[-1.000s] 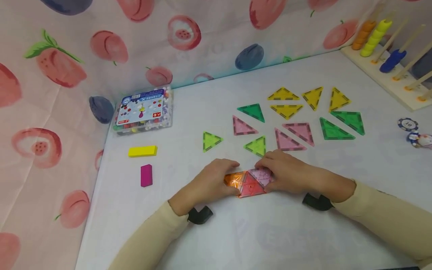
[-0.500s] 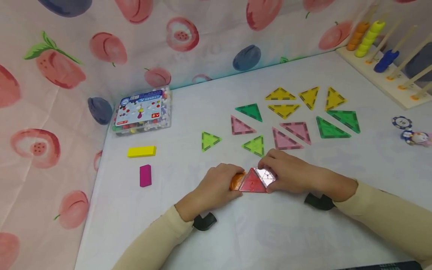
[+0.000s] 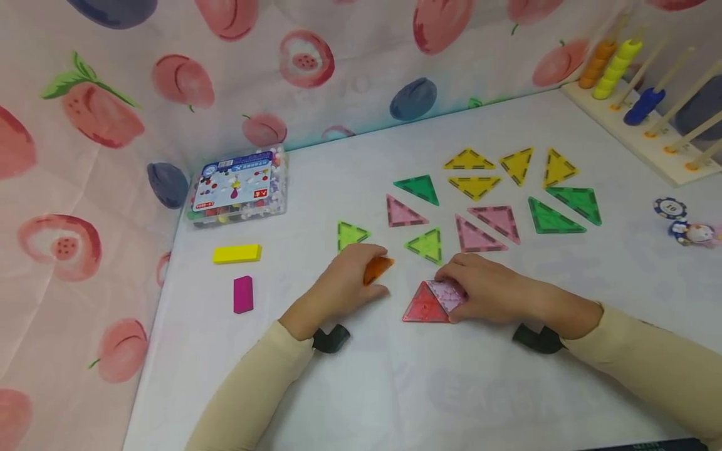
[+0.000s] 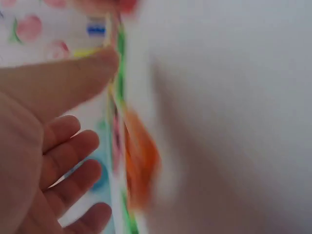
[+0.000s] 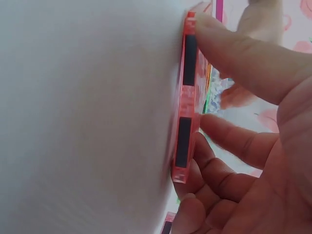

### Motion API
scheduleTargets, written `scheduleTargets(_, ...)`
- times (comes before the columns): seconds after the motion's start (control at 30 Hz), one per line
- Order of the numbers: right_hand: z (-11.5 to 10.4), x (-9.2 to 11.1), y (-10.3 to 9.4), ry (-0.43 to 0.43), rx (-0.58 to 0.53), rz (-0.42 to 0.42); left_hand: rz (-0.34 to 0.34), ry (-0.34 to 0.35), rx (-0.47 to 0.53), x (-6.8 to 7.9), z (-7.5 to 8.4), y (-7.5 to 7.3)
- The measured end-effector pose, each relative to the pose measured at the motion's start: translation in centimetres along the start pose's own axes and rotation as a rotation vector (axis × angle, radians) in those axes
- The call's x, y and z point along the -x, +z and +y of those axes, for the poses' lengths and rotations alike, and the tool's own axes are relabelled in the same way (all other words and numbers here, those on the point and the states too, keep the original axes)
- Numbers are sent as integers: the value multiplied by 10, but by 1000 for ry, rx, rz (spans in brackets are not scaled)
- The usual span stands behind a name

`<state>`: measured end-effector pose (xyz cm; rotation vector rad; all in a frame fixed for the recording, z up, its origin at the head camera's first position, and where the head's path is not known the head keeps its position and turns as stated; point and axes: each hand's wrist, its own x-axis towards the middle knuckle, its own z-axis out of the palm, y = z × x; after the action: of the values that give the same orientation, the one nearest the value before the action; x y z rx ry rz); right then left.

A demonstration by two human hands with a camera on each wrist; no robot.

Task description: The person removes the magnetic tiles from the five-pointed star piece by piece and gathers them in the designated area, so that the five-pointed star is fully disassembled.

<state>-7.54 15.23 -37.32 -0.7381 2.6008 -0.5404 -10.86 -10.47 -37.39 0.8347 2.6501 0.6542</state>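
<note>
In the head view, my left hand (image 3: 345, 275) is spread beside an orange triangular magnetic tile (image 3: 376, 269), its thumb standing apart from the tile. The left wrist view has that orange tile (image 4: 141, 163) blurred and tilted past the loosely bent fingers (image 4: 73, 146). My right hand (image 3: 487, 288) pinches a pale pink triangular magnetic tile (image 3: 447, 294) between thumb and fingers. Edge to edge with it, on the left, is a red triangular tile (image 3: 425, 305). Seen from the right wrist, a red tile edge (image 5: 185, 97) with dark magnet strips stands near the thumb.
Beyond the hands lie lime green (image 3: 425, 244), pink (image 3: 403, 213), dark green (image 3: 555, 218) and yellow (image 3: 474, 186) triangular tiles. At left are a bead box (image 3: 237, 185), a yellow block (image 3: 237, 254) and a magenta block (image 3: 243, 294). A peg counting board (image 3: 637, 134) stands far right.
The left hand has moved left and away from the person, and the orange tile has come off the red one with it. The right hand stays at the pink and red tiles.
</note>
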Motion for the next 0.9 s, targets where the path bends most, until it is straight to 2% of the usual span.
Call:
scheduleTargets(0.1, 1, -1, -1, 8, 6, -2, -12, 101, -21, 2, 18, 6)
scheduleTargets(0.17, 1, -1, -3, 9, 13, 4, -18, 133, -58, 1, 28, 13)
scheduleTargets(0.23, 1, -2, -4, 6, 19, 7, -13, 119, -102, -1, 34, 20)
scheduleTargets(0.37, -1, -3, -5, 3, 8, 4, 17, 41, -164, -6, 37, 29)
scheduleTargets(0.47, -3, -2, -5, 7, -16, 8, 29, 4, -164, -6, 38, 29)
scheduleTargets(0.6, 1, 4, -6, 9, -36, 25, 31, -8, -168, -6, 39, 27)
scheduleTargets(0.77, 14, 16, -10, 87, -3, 34, 23, 9, -157, -4, 40, 27)
scheduleTargets(0.9, 24, 25, -17, 122, 25, 43, -7, 98, -142, -1, 40, 27)
